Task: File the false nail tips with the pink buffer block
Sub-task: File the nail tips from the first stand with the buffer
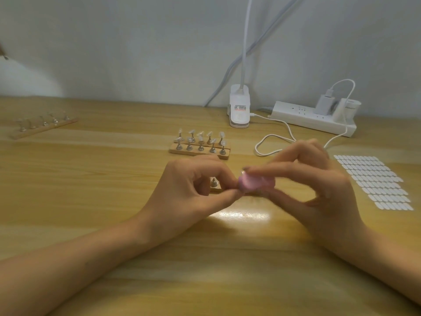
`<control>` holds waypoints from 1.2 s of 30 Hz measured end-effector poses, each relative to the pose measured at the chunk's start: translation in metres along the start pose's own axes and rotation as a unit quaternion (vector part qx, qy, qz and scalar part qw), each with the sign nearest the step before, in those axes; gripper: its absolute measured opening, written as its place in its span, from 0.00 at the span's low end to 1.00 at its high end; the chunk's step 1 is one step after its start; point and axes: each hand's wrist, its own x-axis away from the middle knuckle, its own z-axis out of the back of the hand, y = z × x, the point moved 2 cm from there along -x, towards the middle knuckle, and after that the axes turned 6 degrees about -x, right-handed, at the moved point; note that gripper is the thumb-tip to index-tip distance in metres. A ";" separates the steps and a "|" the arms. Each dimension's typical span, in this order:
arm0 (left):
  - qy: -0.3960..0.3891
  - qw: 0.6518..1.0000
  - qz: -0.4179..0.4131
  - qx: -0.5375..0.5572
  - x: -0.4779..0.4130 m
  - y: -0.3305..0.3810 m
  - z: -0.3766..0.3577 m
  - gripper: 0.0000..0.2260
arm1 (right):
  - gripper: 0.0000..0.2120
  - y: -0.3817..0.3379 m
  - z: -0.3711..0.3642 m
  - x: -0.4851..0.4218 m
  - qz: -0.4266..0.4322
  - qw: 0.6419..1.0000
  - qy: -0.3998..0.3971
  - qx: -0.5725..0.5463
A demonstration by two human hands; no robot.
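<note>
Right hand [319, 181] fingers grip one pink buffer block [252, 182]; left hand [193, 188] fingers pinch one blurred piece [242, 174]; ten nail tips [201, 134] behind.

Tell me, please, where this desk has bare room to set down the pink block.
Bare wood lies between the far-left wooden stand strip and the central wooden racks of nail tips, and across the near middle. The right is crowded: white cable, white power strip, sheet of white oval stickers.
</note>
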 end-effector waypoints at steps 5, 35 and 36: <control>0.001 1.000 0.000 -0.008 0.000 0.000 0.000 0.05 | 0.10 0.000 0.000 0.002 -0.005 1.000 0.011 0.005; 0.008 1.000 -0.002 0.030 0.001 -0.006 -0.003 0.01 | 0.11 0.002 -0.001 0.002 -0.038 0.998 0.009 -0.048; 0.004 0.999 -0.005 0.039 0.002 -0.006 -0.003 0.01 | 0.10 0.002 -0.001 0.002 -0.037 0.998 0.005 -0.045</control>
